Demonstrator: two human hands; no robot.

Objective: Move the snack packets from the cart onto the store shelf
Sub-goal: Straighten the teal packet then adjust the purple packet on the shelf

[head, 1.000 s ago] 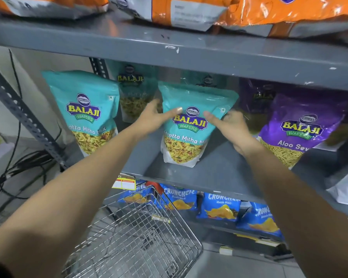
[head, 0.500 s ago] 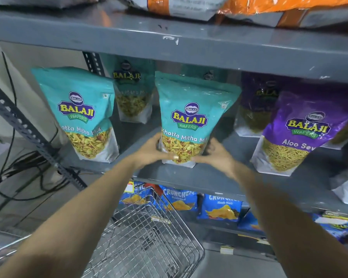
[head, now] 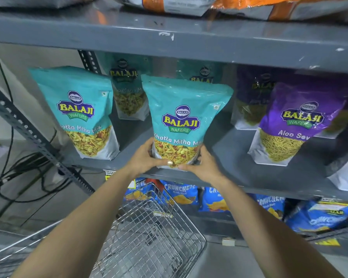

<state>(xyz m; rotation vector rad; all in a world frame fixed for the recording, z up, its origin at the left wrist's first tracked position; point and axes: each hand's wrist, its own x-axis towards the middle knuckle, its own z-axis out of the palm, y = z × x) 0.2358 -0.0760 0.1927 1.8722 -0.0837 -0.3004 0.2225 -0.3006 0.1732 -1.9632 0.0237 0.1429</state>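
Setting: a store aisle with a grey metal store shelf, orange packs on the tier above it, blue Crunchex chip bags on the tier below, and loose black cables on the floor to its left.
Task item: a teal Balaji Khatta Mitha Mix packet stands upright at the front edge of the store shelf, between a matching teal packet on its left and a purple Aloo Sev packet on its right; more packets stand behind, in shadow.
Cart: the wire cart sits below the shelf edge; the part in view looks empty.
Step in hand: seating this packet on the shelf, judging by its base resting at the edge.
Left hand: reaches up from below, fingers wrapped round the packet's lower left corner, thumb across the front.
Right hand: mirrors it, fingers closed on the lower right corner.
Next move: likely nudge the base a little farther back so it stands square with its neighbours, then let go gently so it does not tip forward.
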